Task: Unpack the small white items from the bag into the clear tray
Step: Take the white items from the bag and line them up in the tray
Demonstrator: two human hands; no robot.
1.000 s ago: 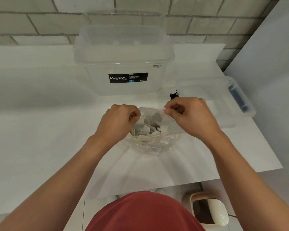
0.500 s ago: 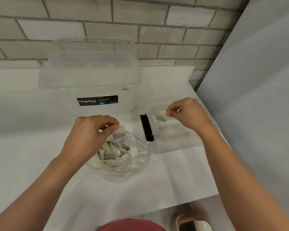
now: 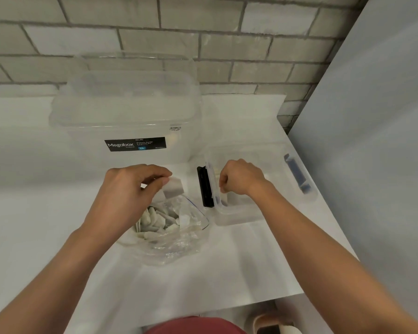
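A crumpled clear plastic bag (image 3: 176,239) lies open on the white table and holds several small white items (image 3: 155,220). My left hand (image 3: 128,191) hovers over the bag's mouth and pinches one small white item (image 3: 173,189) between thumb and fingertips. To the right stands the clear tray (image 3: 237,214), with a black latch (image 3: 204,186) on its left end. My right hand (image 3: 240,177) is down inside the tray at that end, fingers curled downward around a small white item (image 3: 225,195) that barely shows under the fingertips.
A large clear Megabox storage box (image 3: 130,116) with its lid on stands behind the bag, against the brick wall. A grey wall panel (image 3: 372,141) closes off the right side. The table's front edge (image 3: 251,304) runs near my body; a shoe (image 3: 273,324) shows below.
Both hands took a white item out of the bag. My right hand carried its item right and lowered it into the tray; my left hand lifted its item slightly above the bag.
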